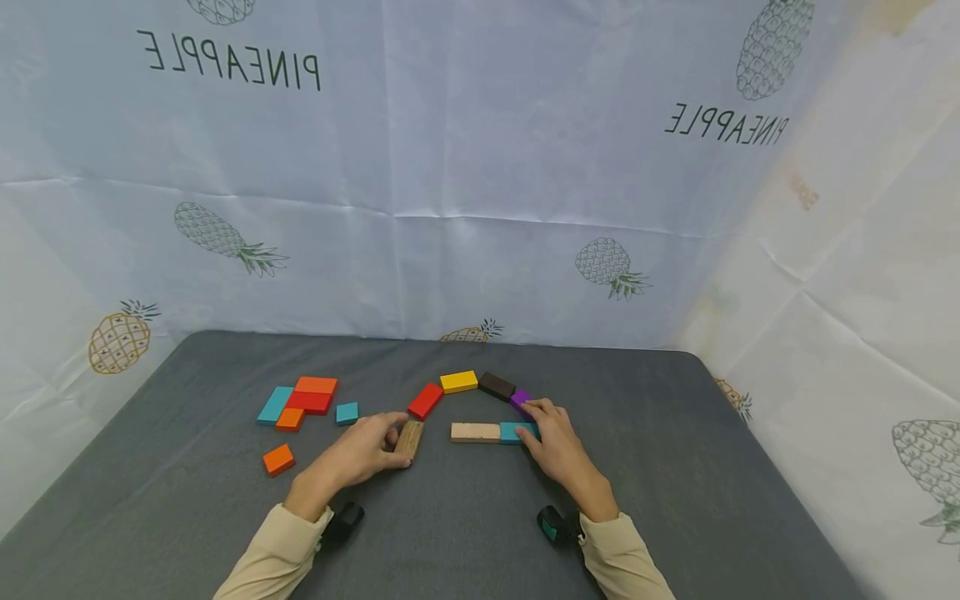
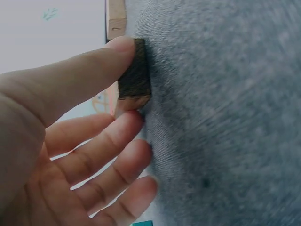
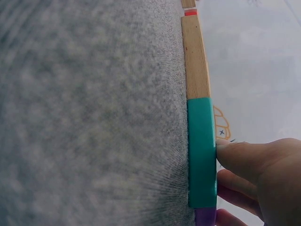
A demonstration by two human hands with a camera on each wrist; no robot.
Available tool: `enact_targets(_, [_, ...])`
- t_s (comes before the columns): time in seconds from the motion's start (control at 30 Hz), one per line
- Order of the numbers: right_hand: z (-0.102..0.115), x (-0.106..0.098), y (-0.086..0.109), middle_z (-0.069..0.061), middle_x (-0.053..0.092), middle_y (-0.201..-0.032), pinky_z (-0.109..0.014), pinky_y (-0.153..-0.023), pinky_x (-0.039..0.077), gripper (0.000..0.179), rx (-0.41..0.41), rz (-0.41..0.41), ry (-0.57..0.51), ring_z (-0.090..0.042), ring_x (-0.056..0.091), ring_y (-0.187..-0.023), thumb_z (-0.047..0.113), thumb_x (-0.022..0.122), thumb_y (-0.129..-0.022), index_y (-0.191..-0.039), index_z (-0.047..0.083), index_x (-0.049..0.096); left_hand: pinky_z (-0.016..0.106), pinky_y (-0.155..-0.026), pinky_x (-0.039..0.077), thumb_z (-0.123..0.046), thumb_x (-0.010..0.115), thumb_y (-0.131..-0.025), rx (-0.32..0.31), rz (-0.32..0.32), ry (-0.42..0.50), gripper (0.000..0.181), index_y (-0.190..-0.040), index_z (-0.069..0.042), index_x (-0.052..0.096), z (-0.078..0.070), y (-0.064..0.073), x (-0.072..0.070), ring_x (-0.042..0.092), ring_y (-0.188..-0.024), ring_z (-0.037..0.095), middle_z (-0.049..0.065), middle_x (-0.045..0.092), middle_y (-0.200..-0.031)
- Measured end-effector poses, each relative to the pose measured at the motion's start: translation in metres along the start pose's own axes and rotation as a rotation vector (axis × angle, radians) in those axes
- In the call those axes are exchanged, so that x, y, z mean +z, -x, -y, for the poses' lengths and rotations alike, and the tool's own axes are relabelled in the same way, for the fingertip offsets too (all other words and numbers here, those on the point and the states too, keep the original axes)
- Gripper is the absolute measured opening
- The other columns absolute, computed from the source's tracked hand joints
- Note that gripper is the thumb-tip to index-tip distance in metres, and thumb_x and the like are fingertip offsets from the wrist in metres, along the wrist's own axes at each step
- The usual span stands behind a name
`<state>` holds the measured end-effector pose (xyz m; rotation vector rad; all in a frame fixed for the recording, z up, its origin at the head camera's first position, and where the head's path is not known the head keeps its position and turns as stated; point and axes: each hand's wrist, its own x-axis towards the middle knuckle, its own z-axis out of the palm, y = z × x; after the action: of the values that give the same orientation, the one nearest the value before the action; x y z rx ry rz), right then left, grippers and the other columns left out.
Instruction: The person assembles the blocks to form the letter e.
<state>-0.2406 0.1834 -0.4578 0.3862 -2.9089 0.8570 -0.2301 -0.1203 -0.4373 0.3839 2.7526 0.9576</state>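
Observation:
My left hand [image 1: 360, 450] pinches a brown wooden block [image 1: 408, 441] between thumb and fingers, at the left end of a curved row of blocks. In the left wrist view, the thumb lies on the dark, shaded side of this wooden block [image 2: 134, 70]. Fingertips of my right hand [image 1: 558, 446] touch the purple block [image 1: 520, 401] at the row's right end, with the thumb over the teal block [image 1: 510, 432]. The right wrist view has that thumb at the upper edge of the teal block [image 3: 201, 150]. A light wooden block [image 1: 476, 432] meets the teal one end to end.
The row continues with red [image 1: 425, 401], yellow [image 1: 459, 382] and dark brown [image 1: 496, 385] blocks. At left lies a cluster of red [image 1: 309, 403], orange [image 1: 316, 385] and teal [image 1: 274, 405] blocks. A small teal block [image 1: 347, 413] and an orange block [image 1: 278, 459] lie apart on the grey table [image 1: 652, 467].

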Motion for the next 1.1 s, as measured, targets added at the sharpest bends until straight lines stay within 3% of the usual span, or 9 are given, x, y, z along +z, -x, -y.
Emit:
enact_targets(0.13, [0.0001,-0.0003,0.0002,-0.018,0.054,-0.138,-0.059,-0.104,0.043,0.042,0.000,0.000,0.001,-0.041,0.046,-0.129,0.014,0.063,-0.098,-0.135,-0.003,0.057,0.035,-0.073,0.048,-0.019,0.082,-0.081,0.005,-0.021,-0.030,0.062,-0.135,-0.001,0.057,-0.0001,-0.0016,0.0025,0.052,-0.081,0.016,0.004,0.062,-0.095])
enact_targets(0.27, [0.0002,-0.0006,0.0002,-0.018,0.054,-0.138,-0.059,-0.104,0.043,0.042,0.001,0.006,0.005,-0.041,0.046,-0.129,0.014,0.062,-0.098,-0.135,-0.003,0.057,0.044,-0.087,0.051,-0.022,0.083,-0.081,0.013,-0.040,-0.059,0.065,-0.137,-0.003,0.056,0.0009,-0.0014,0.0040,0.057,-0.096,0.020,0.008,0.064,-0.109])
enact_targets(0.4, [-0.0001,-0.0002,-0.0002,-0.018,0.054,-0.138,-0.059,-0.104,0.043,0.042,0.004,0.011,0.009,-0.041,0.046,-0.129,0.014,0.063,-0.098,-0.135,-0.003,0.057,0.055,-0.100,0.047,-0.024,0.083,-0.080,0.028,-0.048,-0.058,0.068,-0.139,-0.005,0.054,0.0030,-0.0006,0.0040,0.053,-0.119,0.031,0.015,0.059,-0.132])
enact_targets(0.53, [-0.0005,0.0004,-0.0005,-0.018,0.053,-0.138,-0.058,-0.104,0.043,0.042,0.006,0.012,0.010,-0.041,0.045,-0.129,0.015,0.063,-0.098,-0.135,-0.003,0.057,0.060,-0.105,0.042,-0.027,0.083,-0.081,0.038,-0.045,-0.036,0.072,-0.142,-0.007,0.051,0.0056,-0.0012,0.0030,0.046,-0.132,0.038,0.018,0.050,-0.145])
enact_targets(0.9, [-0.0005,0.0002,-0.0009,-0.018,0.053,-0.139,-0.059,-0.105,0.042,0.042,0.009,0.013,-0.002,-0.041,0.044,-0.130,0.014,0.063,-0.098,-0.136,-0.003,0.056,0.060,-0.104,0.043,-0.028,0.084,-0.080,0.037,-0.013,-0.040,0.075,-0.144,-0.009,0.050,0.0064,-0.0058,0.0005,0.048,-0.131,0.038,0.016,0.052,-0.144])
enact_targets(1.1, [-0.0003,-0.0003,-0.0008,-0.018,0.053,-0.139,-0.059,-0.105,0.042,0.043,0.011,0.011,0.003,-0.041,0.045,-0.130,0.014,0.063,-0.098,-0.136,-0.003,0.056,0.059,-0.105,0.043,-0.027,0.083,-0.080,0.072,-0.018,-0.066,0.070,-0.141,-0.009,0.054,0.0074,-0.0077,0.0021,0.049,-0.130,0.038,0.015,0.055,-0.142])
